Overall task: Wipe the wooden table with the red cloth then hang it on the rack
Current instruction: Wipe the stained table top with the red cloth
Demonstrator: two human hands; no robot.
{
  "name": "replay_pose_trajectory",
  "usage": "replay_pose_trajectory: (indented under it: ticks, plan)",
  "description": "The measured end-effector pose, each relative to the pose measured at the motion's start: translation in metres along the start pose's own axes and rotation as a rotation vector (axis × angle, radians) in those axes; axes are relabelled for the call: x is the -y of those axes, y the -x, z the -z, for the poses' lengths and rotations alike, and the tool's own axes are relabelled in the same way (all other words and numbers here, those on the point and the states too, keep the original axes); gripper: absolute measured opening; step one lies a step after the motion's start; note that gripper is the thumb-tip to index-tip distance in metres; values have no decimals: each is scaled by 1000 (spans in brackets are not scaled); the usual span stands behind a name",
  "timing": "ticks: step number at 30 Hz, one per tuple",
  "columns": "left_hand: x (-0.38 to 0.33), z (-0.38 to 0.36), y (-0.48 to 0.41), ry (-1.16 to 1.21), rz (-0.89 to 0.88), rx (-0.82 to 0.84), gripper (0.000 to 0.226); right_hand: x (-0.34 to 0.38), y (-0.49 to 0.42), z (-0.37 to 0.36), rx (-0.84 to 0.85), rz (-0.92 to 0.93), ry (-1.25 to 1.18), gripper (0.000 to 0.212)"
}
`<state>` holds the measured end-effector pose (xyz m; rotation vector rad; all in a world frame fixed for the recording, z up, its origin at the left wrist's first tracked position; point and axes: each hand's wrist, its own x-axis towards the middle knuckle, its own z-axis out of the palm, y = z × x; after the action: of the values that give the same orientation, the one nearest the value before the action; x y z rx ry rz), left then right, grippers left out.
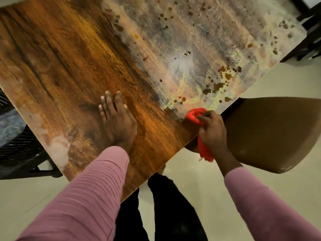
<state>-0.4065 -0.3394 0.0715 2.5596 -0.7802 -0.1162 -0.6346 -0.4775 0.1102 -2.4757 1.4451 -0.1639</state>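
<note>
The wooden table fills the upper left of the head view, its right half glaring with pale smears and dark droplets. My left hand lies flat on the tabletop with straight fingers. My right hand grips the bunched red cloth at the table's near right edge. One end of the cloth touches the tabletop and a tail hangs down below the hand, off the edge. No rack is in view.
A brown chair seat sits right of the table edge, close to my right hand. A dark mesh chair stands at the left. Dark furniture legs show at the top right. Pale tiled floor lies below.
</note>
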Motion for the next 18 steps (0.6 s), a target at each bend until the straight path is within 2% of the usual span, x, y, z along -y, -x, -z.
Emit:
replay_pose_trajectory:
  ticks: [3, 6, 9, 11, 14, 18]
  plan:
    - [-14, -10, -14, 0, 42, -19, 48, 13, 6, -5, -26, -65, -37, 41]
    - [-20, -20, -29, -14, 93, -47, 49, 29, 48, -15, 79, 184, -41, 40]
    - [-25, -31, -36, -30, 158, -72, 49, 10, 47, -9, 187, 411, -16, 40]
    - [-26, -33, -34, -67, 167, -75, 48, -10, 20, 1, 143, 317, -2, 38]
    - [-28, -34, -33, -102, 160, -68, 49, -38, -38, 15, 29, 17, -39, 39]
    - [-31, -35, -35, -123, 171, -79, 48, -28, -45, 9, 20, -48, -52, 36]
